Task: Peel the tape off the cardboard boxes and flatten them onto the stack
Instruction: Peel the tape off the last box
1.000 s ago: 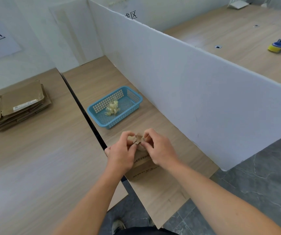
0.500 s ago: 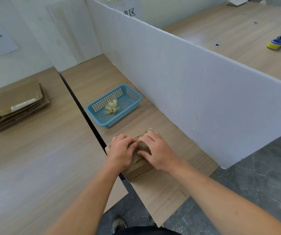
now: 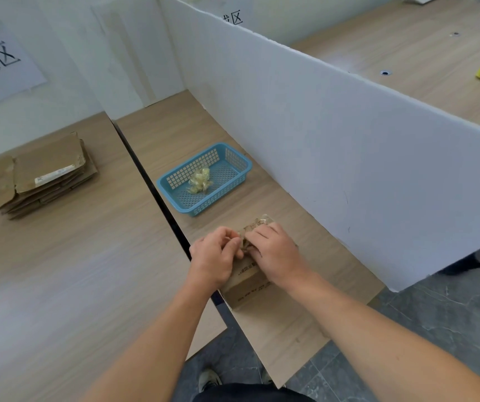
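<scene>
Cardboard box [image 3: 248, 285] under both hands: left hand [image 3: 214, 258], right hand [image 3: 275, 252] pinching tape.

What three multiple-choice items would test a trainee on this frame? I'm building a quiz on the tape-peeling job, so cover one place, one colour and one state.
1. Where is the stack of flattened boxes?
A. on the far left of the table
B. inside the basket
C. on the floor

2. What colour is the basket that holds the wad of peeled tape?
A. red
B. blue
C. black

3. What state is the cardboard box under the hands in?
A. flattened on the stack
B. still standing as a box
C. torn in two

Answers: 1 A, the stack lies on the tabletop far to the left of both hands. 2 B, its mesh walls are blue. 3 B, the left hand and right hand are on its top and its printed side stands upright.
</scene>
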